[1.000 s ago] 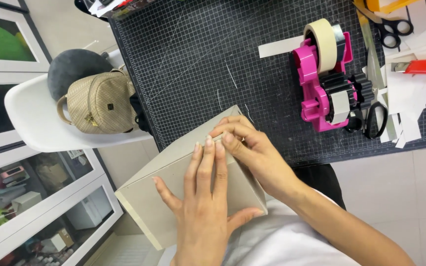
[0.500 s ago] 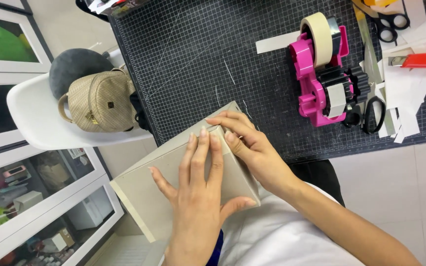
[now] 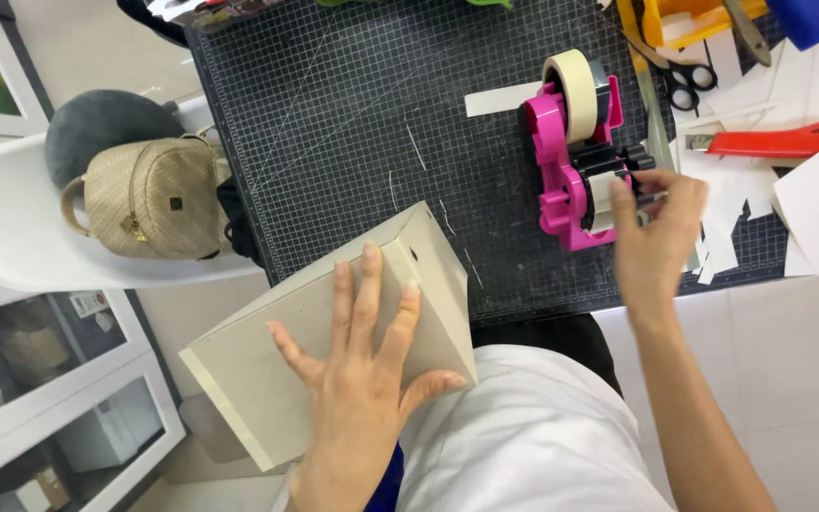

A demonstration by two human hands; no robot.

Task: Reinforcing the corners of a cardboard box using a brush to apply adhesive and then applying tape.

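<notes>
Beige cardboard box (image 3: 334, 346), plain with one small hole, is pressed flat under the spread, open left hand (image 3: 362, 374) at the near edge of the black cutting mat (image 3: 353, 123), apparently to be steadied. Beyond it, tape at the pink dispenser (image 3: 575, 152) is pinched by the right hand (image 3: 656, 232).

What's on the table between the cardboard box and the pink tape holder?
Only bare black cutting mat separates the cardboard box from the pink tape holder, in the head view.

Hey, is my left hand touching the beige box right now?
Touching. The head view shows the left hand lying flat, fingers spread, on top of the beige box, with no gap visible beneath the palm.
</notes>
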